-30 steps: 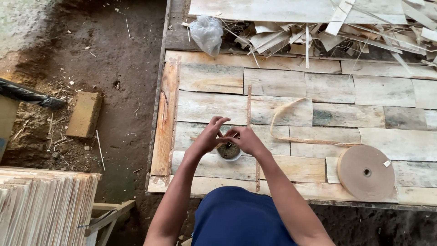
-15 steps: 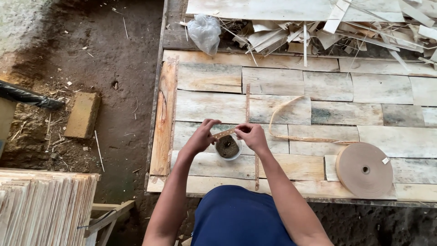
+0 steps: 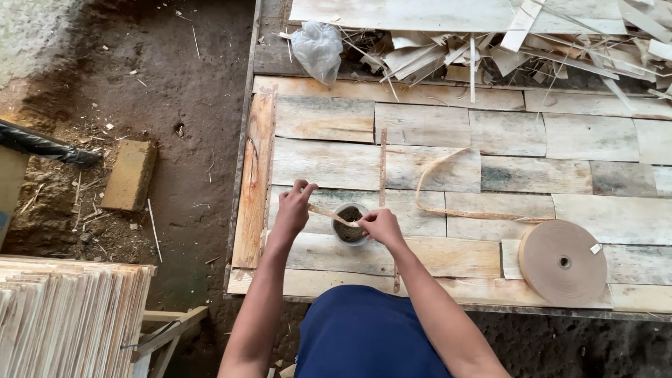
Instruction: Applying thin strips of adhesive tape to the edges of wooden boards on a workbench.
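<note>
So the thing in hand is a thin paper tape strip (image 3: 327,213), pale brown, stretched between both hands right over a small round cup (image 3: 349,225) with dark stuff inside, near the front edge of the desk (image 3: 448,126). It looks super light and floppy, probably tears easily if you yank it, and likely gets limp and tacky once wet, so I'd say pinching it at the two ends and keeping it taut is the way to handle it, not grabbing the middle. The left hand (image 3: 292,210) has a narrow fingertip grip pinched on the far-left end of the strip, and the right hand (image 3: 379,225) pinches the other end just beside the cup's right rim. To the right of the hands a longer loop of loose tape (image 3: 448,185) curls across the boards and runs toward a big flat tape roll (image 3: 563,262) lying near the desk's near-right edge. A thin wood sliver (image 3: 382,168) stands straight away from the cup toward the far side. Far off there's a crumpled plastic bag (image 3: 318,47) and a heap of veneer scraps (image 3: 532,42). On the dirt floor to the left sits a brick (image 3: 128,175), with stacked veneer sheets (image 3: 70,315) near-left.
</note>
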